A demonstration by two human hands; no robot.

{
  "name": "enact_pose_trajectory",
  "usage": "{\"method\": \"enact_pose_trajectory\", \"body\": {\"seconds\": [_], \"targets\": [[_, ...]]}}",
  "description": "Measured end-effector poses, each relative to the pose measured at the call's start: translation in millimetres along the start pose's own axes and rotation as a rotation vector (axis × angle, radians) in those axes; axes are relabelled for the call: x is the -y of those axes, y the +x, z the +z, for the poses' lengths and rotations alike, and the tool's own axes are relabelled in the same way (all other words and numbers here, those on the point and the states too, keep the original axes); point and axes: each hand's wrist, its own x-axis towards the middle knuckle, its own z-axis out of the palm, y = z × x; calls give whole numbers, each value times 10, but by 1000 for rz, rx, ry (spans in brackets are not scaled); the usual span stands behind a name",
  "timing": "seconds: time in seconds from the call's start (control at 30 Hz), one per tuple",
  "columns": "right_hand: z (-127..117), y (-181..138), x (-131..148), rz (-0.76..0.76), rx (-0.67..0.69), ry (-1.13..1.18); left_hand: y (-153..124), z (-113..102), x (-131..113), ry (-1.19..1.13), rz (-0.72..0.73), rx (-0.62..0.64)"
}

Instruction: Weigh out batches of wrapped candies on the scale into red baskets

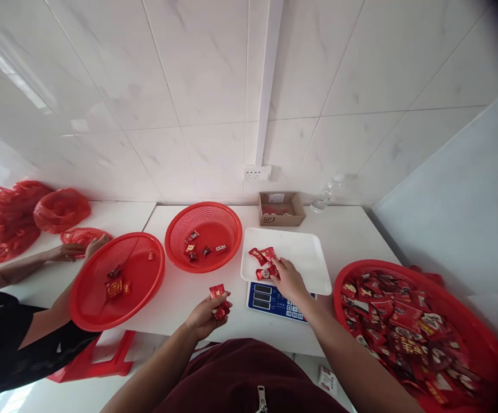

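Observation:
My left hand is closed around several red wrapped candies, held over the table's front edge. Over the white weighing tray, my right hand has its fingers curled onto red candy packets at the tray's left side. A digital scale with a blue keypad panel sits under that tray, partly covered by my right wrist. To the right, a big red basket is heaped with red candy packets.
Two red sieve baskets, one behind and one at left, hold a few candies each. An SF cardboard box and a plastic bottle stand by the wall. A co-worker's hands touch a red bag beside tied red bags.

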Motion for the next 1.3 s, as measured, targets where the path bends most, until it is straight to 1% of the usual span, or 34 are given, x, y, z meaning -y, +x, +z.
{"method": "enact_pose_trajectory", "body": {"seconds": [0.07, 0.1, 0.13, 0.17, 0.23, 0.27, 0.3, 0.37, 0.43, 0.47, 0.53, 0.63, 0.7, 0.73, 0.8, 0.87, 0.93, 1.03, 1.1, 1.13, 1.2, 1.3], "targets": [[-67, -47, 110, -30, -23, 95, 4, 35, -14, 68, 5, 43], [-100, -87, 188, -48, -7, 175, 6, 62, -19, 120, 15, 67], [-131, -138, 277, -60, 43, 274, 7, 96, -23, 191, 28, 93], [-156, -196, 372, -59, 128, 384, 10, 136, -24, 284, 41, 124], [-188, -316, 554, -36, 344, 582, 20, 234, -20, 507, 53, 210], [-195, -369, 628, -22, 438, 642, 28, 287, -16, 618, 49, 266], [-200, -412, 683, -6, 504, 671, 38, 340, -12, 710, 40, 318], [-206, -457, 724, 35, 552, 675, 63, 434, -5, 806, 29, 377], [-217, -445, 675, 87, 530, 695, 90, 493, -8, 795, 47, 365], [-228, -419, 624, 124, 493, 729, 102, 504, -16, 759, 63, 338], [-258, -334, 498, 232, 359, 817, 120, 487, -39, 658, 89, 265], [-313, -172, 318, 418, 116, 955, 125, 377, -77, 538, 78, 160], [-344, -83, 233, 467, 23, 987, 118, 275, -86, 503, 56, 135], [-355, -55, 200, 464, -15, 954, 114, 224, -84, 490, 45, 131], [-372, -42, 136, 427, -97, 800, 109, 132, -70, 459, 27, 122], [-386, -91, 62, 377, -148, 654, 108, 64, -51, 414, 12, 106], [-407, -199, -26, 360, -141, 617, 109, 23, -38, 352, 1, 86], [-456, -439, -128, 401, -134, 669, 98, 12, -31, 239, -6, 76], [-488, -615, -108, 413, -120, 701, 77, 48, -24, 198, -8, 84], [-497, -698, -58, 405, -86, 721, 62, 81, -15, 198, -8, 92], [-494, -838, 119, 362, 65, 759, 30, 175, 17, 237, -11, 124], [-432, -965, 478, 242, 357, 772, -1, 355, 101, 335, -21, 190]]}}
